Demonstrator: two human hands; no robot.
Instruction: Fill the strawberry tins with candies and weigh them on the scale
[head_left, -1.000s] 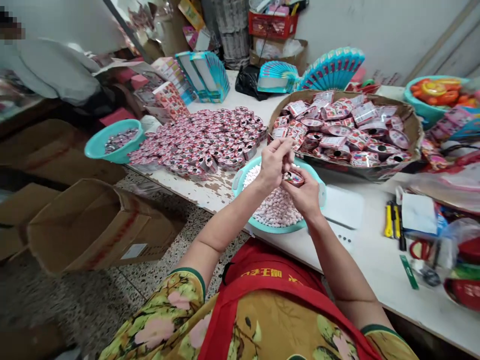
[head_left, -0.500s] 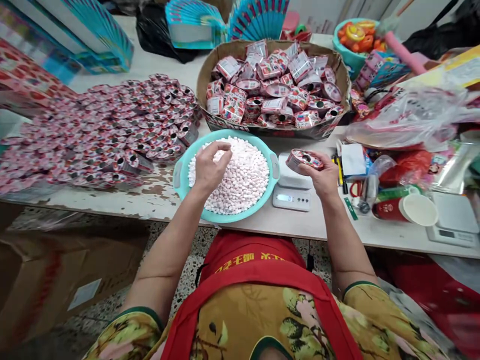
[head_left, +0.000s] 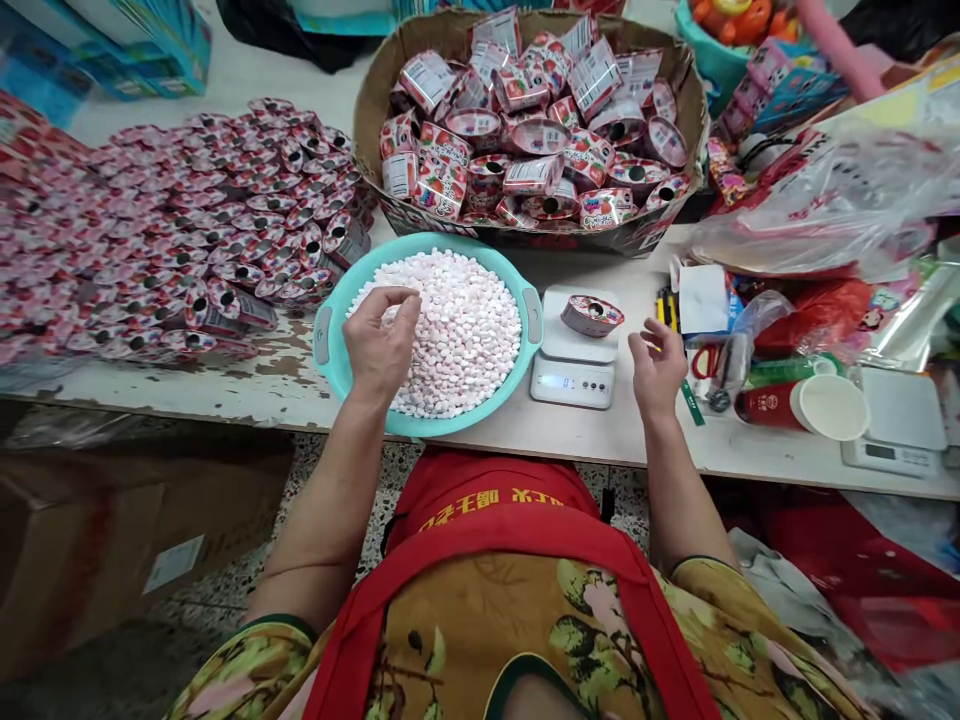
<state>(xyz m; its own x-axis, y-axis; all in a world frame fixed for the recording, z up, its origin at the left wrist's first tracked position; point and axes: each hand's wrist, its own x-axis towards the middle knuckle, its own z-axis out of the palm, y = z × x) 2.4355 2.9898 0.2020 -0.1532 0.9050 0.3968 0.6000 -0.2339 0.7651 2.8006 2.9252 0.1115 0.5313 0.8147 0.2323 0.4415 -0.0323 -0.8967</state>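
My left hand (head_left: 382,340) is curled over a teal basin (head_left: 324,345) heaped with small white and pink candies (head_left: 465,330), thumb and fingertips pinched together in the pile. My right hand (head_left: 656,365) hovers open just right of a small white scale (head_left: 574,385). On the scale lies a small red-and-pink container (head_left: 591,314), apart from the hand. Behind the basin stands a cardboard tray (head_left: 365,120) full of similar containers. To the left, a wide pile of containers (head_left: 187,230) covers the table.
Right of the scale lie yellow cutters (head_left: 664,308), scissors (head_left: 712,370), a red cup on its side (head_left: 795,405), a second scale (head_left: 896,425) and plastic bags (head_left: 825,200). A cardboard box (head_left: 112,540) sits on the floor at left.
My right hand set the container on the scale and let go, drawing back to the right. My left hand left the container and dropped into the candy basin. The view swung rightward and down.
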